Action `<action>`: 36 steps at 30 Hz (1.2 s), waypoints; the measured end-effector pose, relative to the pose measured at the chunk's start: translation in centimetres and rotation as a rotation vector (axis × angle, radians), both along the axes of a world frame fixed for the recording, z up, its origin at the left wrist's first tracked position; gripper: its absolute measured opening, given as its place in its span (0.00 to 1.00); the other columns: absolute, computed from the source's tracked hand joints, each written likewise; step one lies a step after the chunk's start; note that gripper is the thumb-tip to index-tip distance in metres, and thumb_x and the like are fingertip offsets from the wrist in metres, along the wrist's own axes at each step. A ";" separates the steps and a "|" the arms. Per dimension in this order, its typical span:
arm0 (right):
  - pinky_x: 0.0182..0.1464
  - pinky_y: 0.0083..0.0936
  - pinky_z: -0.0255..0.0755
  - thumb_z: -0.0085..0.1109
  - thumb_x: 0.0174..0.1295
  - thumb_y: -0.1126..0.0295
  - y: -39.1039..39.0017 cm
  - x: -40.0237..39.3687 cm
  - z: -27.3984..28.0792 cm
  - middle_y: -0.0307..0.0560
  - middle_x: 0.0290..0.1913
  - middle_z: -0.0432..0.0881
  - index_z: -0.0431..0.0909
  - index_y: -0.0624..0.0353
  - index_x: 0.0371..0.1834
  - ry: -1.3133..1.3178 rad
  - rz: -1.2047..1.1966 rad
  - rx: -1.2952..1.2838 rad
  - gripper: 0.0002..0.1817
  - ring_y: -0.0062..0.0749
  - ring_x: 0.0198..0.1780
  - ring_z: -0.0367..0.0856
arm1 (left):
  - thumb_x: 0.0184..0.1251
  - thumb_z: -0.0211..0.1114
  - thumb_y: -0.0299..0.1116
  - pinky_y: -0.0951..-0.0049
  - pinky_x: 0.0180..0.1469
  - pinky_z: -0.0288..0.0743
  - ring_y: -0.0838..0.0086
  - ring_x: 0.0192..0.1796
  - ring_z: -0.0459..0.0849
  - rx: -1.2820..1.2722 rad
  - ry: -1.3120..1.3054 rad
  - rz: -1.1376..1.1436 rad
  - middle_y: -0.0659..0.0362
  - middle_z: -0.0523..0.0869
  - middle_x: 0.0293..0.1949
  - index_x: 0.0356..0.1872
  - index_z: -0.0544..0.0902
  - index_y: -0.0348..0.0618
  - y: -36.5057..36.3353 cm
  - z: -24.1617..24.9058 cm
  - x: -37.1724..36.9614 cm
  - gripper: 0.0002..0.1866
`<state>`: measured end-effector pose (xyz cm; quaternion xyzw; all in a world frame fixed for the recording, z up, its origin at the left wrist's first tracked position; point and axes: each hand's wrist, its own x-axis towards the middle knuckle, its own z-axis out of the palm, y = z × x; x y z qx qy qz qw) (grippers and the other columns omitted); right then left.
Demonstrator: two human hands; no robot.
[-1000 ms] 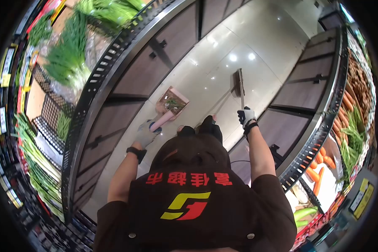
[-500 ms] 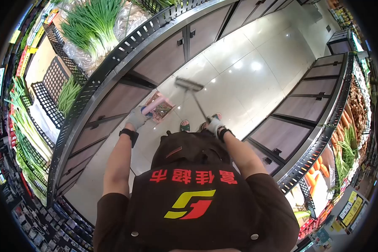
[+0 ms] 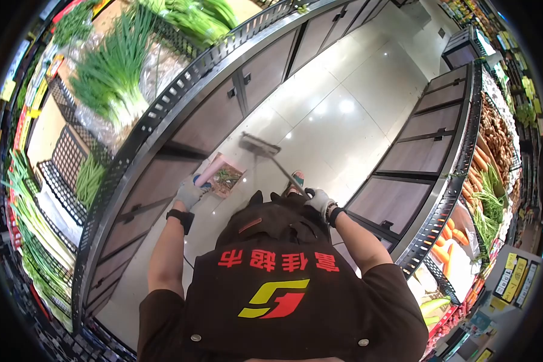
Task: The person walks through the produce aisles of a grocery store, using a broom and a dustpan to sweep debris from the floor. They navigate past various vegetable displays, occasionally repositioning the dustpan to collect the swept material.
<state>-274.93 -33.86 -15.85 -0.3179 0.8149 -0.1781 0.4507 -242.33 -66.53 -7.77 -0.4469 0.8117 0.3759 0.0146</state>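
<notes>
My left hand (image 3: 190,194), in a pale work glove, is closed around the handle of a pink dustpan (image 3: 214,171). Leafy scraps and bits of debris lie in the pan, low near the floor by the left cabinets. In my right hand (image 3: 321,203), also gloved, is the top of a long-handled broom (image 3: 282,171). The broom's wide dark head (image 3: 259,144) rests on the tiles ahead of the dustpan, a short distance away and apart from it. The broom's head is slightly blurred.
Shiny floor tiles (image 3: 338,127) run between two rows of cabinets. The left display stand holds spring onions (image 3: 117,78) and green beans (image 3: 89,181); the right one holds carrots (image 3: 449,241). Black slatted rims (image 3: 148,123) edge the stands. My sandalled foot (image 3: 298,178) shows below the apron.
The view has shifted, bringing more leafy vegetables into sight at upper left. The broom head is closer to me and nearer the dustpan. Both hands keep their holds.
</notes>
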 end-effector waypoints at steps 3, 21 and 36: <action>0.21 0.27 0.74 0.59 0.47 0.74 -2.6 -5.7 0.0 0.48 0.25 0.81 0.74 0.60 0.49 -0.191 -0.309 0.162 0.21 0.32 0.19 0.78 | 0.47 0.72 0.44 0.64 0.44 0.74 0.56 0.40 0.83 0.182 -0.039 0.052 0.46 0.84 0.38 0.44 0.81 0.39 -0.5 3.0 -7.0 0.24; 0.22 0.31 0.72 0.50 0.55 0.74 -23.5 -45.3 -0.5 0.49 0.24 0.77 0.73 0.61 0.45 0.123 -0.105 0.205 0.13 0.35 0.22 0.77 | 0.53 0.68 0.44 0.67 0.40 0.74 0.68 0.36 0.82 0.262 0.042 0.126 0.54 0.85 0.32 0.39 0.83 0.44 -4.1 2.6 -41.8 0.17; 0.55 0.31 0.72 0.57 0.45 0.71 -2.4 -32.2 4.5 0.57 0.48 0.81 0.73 0.54 0.58 -0.068 0.074 0.230 0.30 0.46 0.51 0.79 | 0.47 0.71 0.38 0.66 0.39 0.74 0.63 0.33 0.82 0.273 0.030 0.032 0.51 0.84 0.32 0.39 0.81 0.40 -5.9 0.2 -44.8 0.18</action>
